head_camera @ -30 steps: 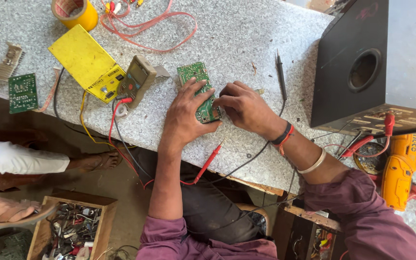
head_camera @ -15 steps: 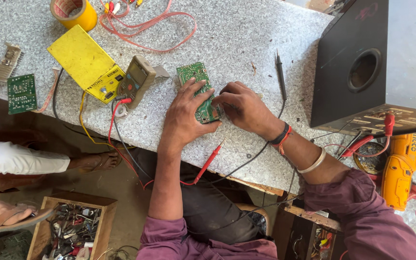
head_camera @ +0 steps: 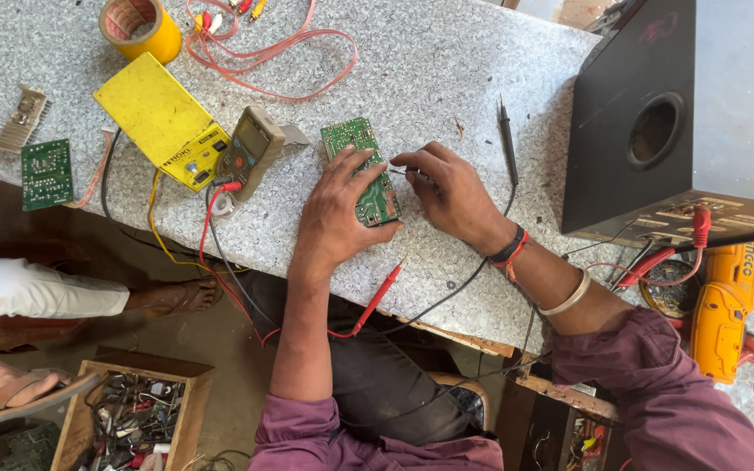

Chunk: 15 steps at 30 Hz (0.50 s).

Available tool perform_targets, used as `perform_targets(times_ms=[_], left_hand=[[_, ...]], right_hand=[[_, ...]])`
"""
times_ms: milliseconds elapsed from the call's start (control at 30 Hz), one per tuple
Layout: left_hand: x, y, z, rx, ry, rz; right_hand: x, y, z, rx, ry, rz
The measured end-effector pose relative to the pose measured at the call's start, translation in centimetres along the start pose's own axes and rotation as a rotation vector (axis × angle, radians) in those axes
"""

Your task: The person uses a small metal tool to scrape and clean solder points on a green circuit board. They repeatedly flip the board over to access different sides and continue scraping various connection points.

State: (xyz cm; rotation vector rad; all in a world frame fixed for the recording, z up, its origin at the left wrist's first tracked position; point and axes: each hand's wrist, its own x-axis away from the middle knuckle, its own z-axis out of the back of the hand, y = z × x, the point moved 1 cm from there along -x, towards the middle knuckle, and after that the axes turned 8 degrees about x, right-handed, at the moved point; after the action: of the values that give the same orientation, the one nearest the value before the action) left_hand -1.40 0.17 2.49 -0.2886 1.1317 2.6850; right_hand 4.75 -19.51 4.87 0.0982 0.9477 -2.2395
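Here the left hand [head_camera: 338,214] pins the small green rigid circuit board [head_camera: 361,170] flat by its edge, light and fragile-looking, while beside it the right hand [head_camera: 447,192] pinches a thin metal part [head_camera: 410,173]

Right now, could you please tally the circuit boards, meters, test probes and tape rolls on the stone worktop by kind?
Green circuit boards: 2, one under the left hand and right hand at, one at the table edge
Meters: 2, yellow and tan
Test probes: 2, red and black
Tape rolls: 1
Total: 7
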Motion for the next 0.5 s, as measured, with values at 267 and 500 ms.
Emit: perform_targets(times_ms=[267, 500], left_hand=[[0.14, 0.1, 0.03, -0.008, 0.033, -0.003], [-0.17, -0.37, -0.12, -0.183, 0.243, -0.013]], right_hand=[[-0.13, -0.15, 0.13, -0.017, 0.025, -0.029], [-0.38, -0.07, 0.29, 0.047, 0.063, 0.048]])
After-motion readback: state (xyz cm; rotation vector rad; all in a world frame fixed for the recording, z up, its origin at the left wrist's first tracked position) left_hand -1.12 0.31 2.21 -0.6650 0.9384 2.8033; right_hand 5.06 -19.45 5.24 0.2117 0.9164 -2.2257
